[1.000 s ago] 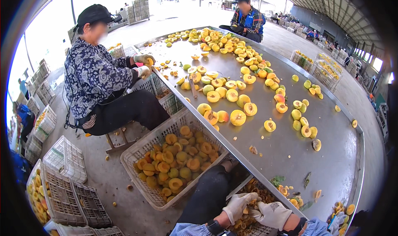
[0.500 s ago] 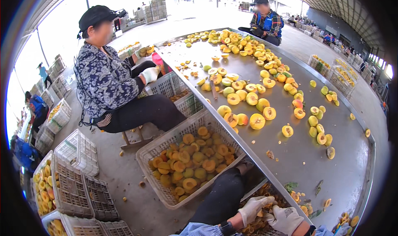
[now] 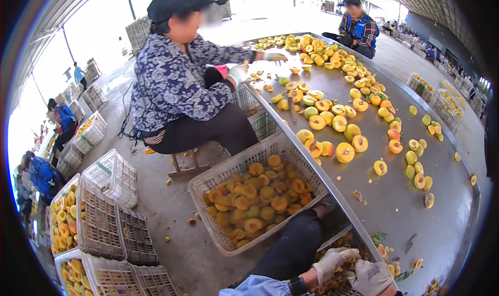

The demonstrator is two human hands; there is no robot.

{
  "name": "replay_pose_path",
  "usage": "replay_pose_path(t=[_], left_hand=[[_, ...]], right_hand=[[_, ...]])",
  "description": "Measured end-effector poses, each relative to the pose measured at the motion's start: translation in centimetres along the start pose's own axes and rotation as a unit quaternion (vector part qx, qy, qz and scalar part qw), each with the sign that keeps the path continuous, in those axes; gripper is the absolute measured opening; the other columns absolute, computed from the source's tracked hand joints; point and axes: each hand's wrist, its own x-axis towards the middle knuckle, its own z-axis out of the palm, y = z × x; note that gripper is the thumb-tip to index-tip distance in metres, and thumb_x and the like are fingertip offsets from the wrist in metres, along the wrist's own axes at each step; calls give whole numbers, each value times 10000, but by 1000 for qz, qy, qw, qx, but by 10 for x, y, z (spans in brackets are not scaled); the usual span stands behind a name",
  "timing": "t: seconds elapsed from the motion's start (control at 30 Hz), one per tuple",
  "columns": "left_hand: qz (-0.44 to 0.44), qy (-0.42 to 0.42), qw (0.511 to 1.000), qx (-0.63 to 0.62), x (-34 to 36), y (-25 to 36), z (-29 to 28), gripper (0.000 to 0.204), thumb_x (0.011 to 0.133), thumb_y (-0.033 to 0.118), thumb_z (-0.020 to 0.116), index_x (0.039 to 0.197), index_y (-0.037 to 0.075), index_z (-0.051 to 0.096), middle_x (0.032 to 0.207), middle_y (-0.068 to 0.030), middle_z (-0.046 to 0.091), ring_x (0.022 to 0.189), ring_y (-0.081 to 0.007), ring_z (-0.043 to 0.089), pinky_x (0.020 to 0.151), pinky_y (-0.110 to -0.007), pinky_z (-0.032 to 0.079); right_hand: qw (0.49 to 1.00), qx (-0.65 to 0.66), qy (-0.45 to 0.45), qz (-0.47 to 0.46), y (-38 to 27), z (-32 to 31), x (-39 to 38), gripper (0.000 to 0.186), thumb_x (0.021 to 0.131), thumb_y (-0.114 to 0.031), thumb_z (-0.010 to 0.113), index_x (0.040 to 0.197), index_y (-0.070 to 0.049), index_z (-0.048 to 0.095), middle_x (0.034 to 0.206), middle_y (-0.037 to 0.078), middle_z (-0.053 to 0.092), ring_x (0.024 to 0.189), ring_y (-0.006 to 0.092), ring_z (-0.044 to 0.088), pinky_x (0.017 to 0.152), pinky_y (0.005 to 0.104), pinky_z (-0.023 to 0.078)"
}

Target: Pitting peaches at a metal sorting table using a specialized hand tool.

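Observation:
Both of my hands wear white gloves and reach low over a crate of brown and yellow fruit scraps (image 3: 338, 283), beside the metal table's near-left edge. My left hand (image 3: 334, 262) has its fingers curled down at the scraps. Close by on its right, my right hand (image 3: 370, 277) bends its fingers toward the same spot. What either hand holds is too small and too covered to make out. Left of my dark-trousered leg, a white plastic crate (image 3: 200, 184) holds many halved yellow peaches (image 3: 254, 192).
More halved peaches (image 3: 344, 152) lie across the metal table (image 3: 358, 223), with a brown stick-like tool (image 3: 292, 109) among them. A person (image 3: 176, 83) sits at its left side, another (image 3: 358, 28) at the far end. Stacked fruit crates (image 3: 99, 223) stand on the left.
The view has shifted, so everything sits further right. The person at left now leans forward and stretches an arm over the table. My hands remain close together at the scraps.

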Motion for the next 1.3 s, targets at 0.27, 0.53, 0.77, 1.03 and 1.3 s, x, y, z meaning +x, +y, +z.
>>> replay_pose_path(t=[0.27, 0.53, 0.77, 1.03, 1.3], left_hand=[[-49, 164, 983, -71, 15, -18, 4, 377, 944, 350, 679, 1092, 5, 694, 915, -25, 654, 786, -106, 566, 638, -256, 482], [21, 210, 975, 67, 29, -45, 6, 436, 911, 399, 692, 1089, 2, 724, 887, -51, 688, 821, -125, 603, 732, -260, 475], [-28, 221, 971, -90, -12, 19, 9, 283, 928, 305, 637, 1027, 50, 709, 839, -29, 633, 691, -120, 614, 521, -273, 488], [37, 130, 989, -63, -6, 8, 9, 310, 1023, 254, 549, 1121, -15, 667, 1035, -81, 687, 879, -129, 650, 754, -276, 549], [96, 148, 984, 20, -17, 3, 9, 237, 1015, 174, 551, 1109, -23, 644, 1033, -89, 695, 862, -151, 671, 810, -286, 552]], right_hand=[[991, 41, -49, 115, -26, -4, 10, 300, 950, -303, 566, 1028, -18, 614, 815, 217, 701, 733, 393, 690, 691, 492, 554], [975, 113, -76, 178, -31, 1, 2, 308, 967, -319, 547, 1071, -40, 627, 842, 267, 692, 794, 462, 676, 710, 552, 537], [979, 169, -8, 117, -30, 17, 21, 247, 882, -266, 614, 922, -26, 569, 727, 214, 659, 708, 398, 668, 678, 514, 522], [990, 54, -37, 122, -24, 12, 8, 293, 925, -284, 572, 1030, -10, 582, 778, 151, 692, 684, 316, 712, 571, 452, 549], [955, 245, -45, 163, -38, 24, 12, 387, 978, -332, 539, 1041, 46, 589, 758, 239, 678, 699, 398, 694, 623, 487, 551]])
